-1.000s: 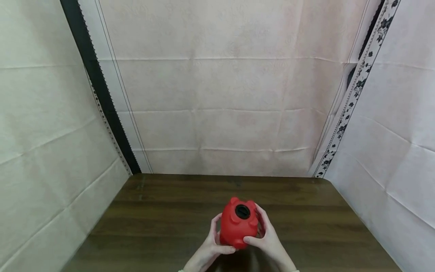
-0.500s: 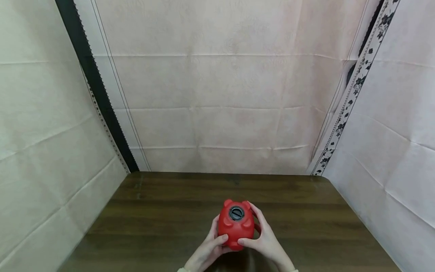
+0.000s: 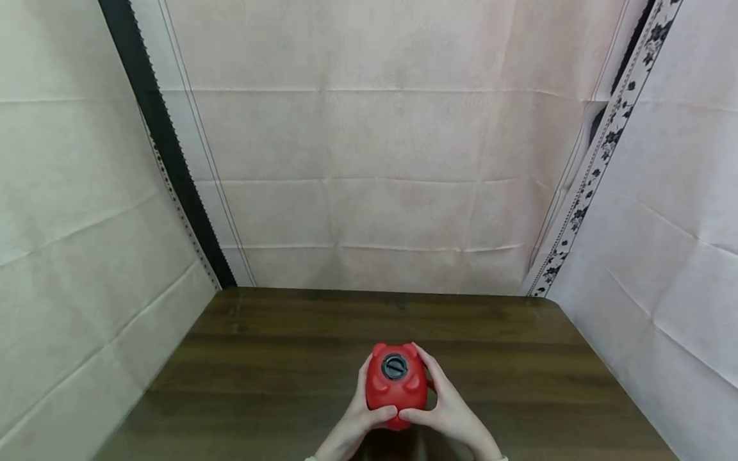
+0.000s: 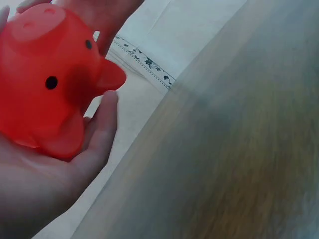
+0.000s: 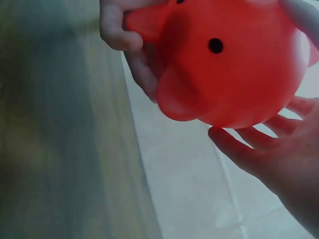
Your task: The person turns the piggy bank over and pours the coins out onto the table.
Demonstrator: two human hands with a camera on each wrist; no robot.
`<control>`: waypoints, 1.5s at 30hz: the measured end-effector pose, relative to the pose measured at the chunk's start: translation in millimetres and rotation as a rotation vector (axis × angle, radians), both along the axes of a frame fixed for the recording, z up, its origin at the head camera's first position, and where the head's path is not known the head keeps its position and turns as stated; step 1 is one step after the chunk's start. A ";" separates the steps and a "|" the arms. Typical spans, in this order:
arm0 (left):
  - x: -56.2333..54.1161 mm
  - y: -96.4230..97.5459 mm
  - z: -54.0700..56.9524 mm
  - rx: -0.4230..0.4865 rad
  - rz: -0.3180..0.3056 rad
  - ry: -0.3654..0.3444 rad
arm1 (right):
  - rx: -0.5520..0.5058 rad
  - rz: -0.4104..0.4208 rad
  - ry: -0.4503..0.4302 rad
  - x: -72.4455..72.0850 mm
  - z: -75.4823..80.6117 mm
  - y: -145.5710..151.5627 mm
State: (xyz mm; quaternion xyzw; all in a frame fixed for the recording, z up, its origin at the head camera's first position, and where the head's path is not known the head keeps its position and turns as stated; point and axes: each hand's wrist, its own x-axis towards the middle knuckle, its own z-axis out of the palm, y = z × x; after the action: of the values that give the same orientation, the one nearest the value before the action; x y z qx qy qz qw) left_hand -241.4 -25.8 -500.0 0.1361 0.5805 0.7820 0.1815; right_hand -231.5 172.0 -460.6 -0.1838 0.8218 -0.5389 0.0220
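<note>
A red piggy bank (image 3: 380,397) is held between both hands, its underside with stubby feet and a round black stopper (image 3: 394,367) turned up toward the head camera. My left hand (image 3: 359,419) grips one side, thumb on the near end. On the other side my right hand (image 3: 450,410) grips it, the two thumb tips close together. The left wrist view shows the pig's snout, dark eyes and ears, with left fingers (image 4: 104,129) curled by an ear. In the right wrist view, right fingers (image 5: 239,147) lie along the pig's round body.
Below the hands lies a dark brown wooden table (image 3: 277,371). Pale creased cloth (image 3: 369,141) hangs behind it, with more cloth at both sides. A floral strip (image 3: 599,160) edges the right cloth and a black band (image 3: 173,153) runs down the left.
The piggy bank has shifted slightly left and nearer, tilting so its stopper shows more fully. My left thumb has moved up onto its near end, beside the right thumb.
</note>
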 end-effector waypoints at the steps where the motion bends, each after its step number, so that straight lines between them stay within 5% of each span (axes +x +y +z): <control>1: 0.9 0.4 -0.3 -0.011 0.014 0.020 | -0.003 0.013 -0.015 0.4 1.7 0.3; 4: 2.5 1.4 -0.5 -0.033 0.048 0.069 | -0.016 0.062 -0.034 2.1 9.0 1.8; 7: 2.2 1.7 -0.7 -0.032 0.061 0.094 | -0.007 0.083 0.036 3.9 16.8 3.0; 15: -2.3 4.3 -4.3 -0.015 0.100 0.069 | 0.095 -0.128 0.733 -5.4 24.9 -15.2; 19: -3.1 6.9 -6.5 -0.024 0.105 0.075 | 0.254 -0.181 0.894 -13.4 24.2 -24.0; 26: -1.9 9.6 -4.9 -0.093 0.127 0.133 | 0.425 -0.284 1.008 -11.7 25.8 -24.6; 31: -4.9 8.8 0.6 -0.117 0.138 0.157 | 0.444 -0.318 0.990 -7.6 31.0 -25.8; 37: -8.3 4.4 0.9 -0.128 0.109 0.156 | 0.447 -0.243 0.938 -10.8 36.7 -25.9; 45: -9.0 -1.9 2.9 -0.117 0.059 0.174 | 0.396 -0.104 0.977 -17.1 38.6 -19.4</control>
State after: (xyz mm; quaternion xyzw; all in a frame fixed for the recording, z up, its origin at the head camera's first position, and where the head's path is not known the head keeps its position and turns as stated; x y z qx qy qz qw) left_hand -250.4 -27.7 -497.0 0.1757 0.6423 0.7371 0.1150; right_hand -248.5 152.6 -422.0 -0.3646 0.8304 -0.2255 -0.3559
